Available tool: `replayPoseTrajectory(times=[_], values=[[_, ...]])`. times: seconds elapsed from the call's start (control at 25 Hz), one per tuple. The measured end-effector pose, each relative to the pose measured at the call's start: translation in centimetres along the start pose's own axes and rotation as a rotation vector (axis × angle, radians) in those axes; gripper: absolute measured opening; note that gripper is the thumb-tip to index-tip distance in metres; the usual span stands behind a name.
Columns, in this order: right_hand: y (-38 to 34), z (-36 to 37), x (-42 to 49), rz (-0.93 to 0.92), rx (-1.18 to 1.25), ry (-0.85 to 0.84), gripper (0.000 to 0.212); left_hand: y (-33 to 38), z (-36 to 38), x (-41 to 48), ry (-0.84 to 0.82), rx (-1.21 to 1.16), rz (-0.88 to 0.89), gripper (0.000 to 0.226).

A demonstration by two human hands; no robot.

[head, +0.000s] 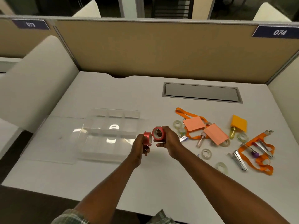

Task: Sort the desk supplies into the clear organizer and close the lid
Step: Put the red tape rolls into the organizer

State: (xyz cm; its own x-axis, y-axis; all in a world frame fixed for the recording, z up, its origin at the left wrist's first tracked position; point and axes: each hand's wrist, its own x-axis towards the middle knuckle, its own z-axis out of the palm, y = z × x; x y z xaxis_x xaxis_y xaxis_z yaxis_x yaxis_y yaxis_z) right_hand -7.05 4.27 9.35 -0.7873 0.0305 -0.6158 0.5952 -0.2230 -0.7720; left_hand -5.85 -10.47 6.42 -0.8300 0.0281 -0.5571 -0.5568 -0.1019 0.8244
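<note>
Left hand: fingers curled around a pink tape roll.
Right hand: fingers pinching a second pink tape roll.
Clear organizer: open on the surface, just left of both rolls.

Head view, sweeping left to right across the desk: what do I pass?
Open lid → clear organizer → left hand with a pink tape roll → right hand with another pink roll → pink sticky notes → yellow sticky notes → orange lanyard.
</note>
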Motion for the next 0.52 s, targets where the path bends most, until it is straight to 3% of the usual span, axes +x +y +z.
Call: replayPoseTrajectory(times=[0.16, 0.28, 0.4, 0.52], values=[[0.6, 5.2, 0.5, -0.125, -0.239, -0.12, 0.023, 0.4, -5.6, 0.4, 0.161, 0.248, 0.144, 0.04], [1.8, 7.9, 1.7, -0.444, -0.733, -0.096, 0.018, -0.7, -9.5, 1.1, 0.32, 0.783, 0.43, 0.04], [3.6, 9.2, 3.2, -0.743, -1.151, -0.145, 0.016, -1.7, -12.0, 2.1, 0.317, 1.206, 0.633, 0.044], [5.1, 9.5, 4.4, -0.882, -1.38, -0.159, 0.017, -2.4, -12.8, 2.8, 0.268, 1.409, 0.636, 0.044]])
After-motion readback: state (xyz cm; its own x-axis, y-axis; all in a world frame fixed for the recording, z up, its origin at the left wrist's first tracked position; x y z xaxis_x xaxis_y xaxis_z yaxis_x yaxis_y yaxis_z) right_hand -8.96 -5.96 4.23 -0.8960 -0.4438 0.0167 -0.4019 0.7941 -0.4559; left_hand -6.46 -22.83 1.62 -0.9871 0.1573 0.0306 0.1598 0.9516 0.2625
